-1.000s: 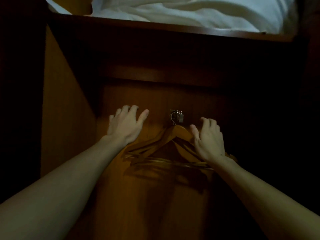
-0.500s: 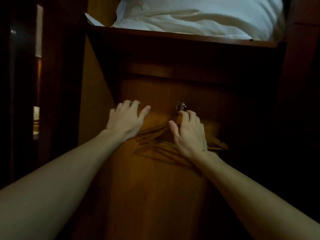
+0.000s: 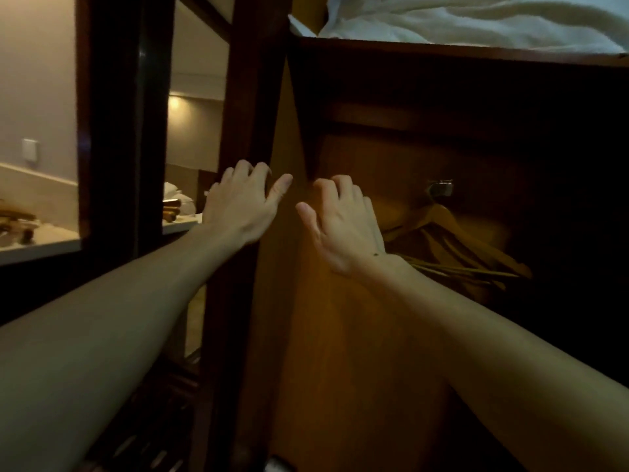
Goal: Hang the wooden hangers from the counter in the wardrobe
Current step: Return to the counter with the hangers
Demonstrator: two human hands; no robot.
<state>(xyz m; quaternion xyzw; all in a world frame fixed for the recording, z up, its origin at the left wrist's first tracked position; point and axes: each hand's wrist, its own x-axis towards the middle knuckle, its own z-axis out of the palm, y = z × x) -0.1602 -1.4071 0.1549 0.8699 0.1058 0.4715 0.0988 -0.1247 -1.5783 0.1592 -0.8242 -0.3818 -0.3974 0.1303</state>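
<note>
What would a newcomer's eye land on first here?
The left hand and right hand reach up at centre, fingers spread and holding nothing. Just right of them, wooden hangers hang from a metal hook inside the dark wardrobe. White bedding glows along the top right.

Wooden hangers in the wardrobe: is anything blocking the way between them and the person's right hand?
Nothing visible does. The wooden hangers hang from a metal hook just right of the right hand, whose wrist overlaps their lower bars in this view. The left hand is further left, holding nothing.
</note>
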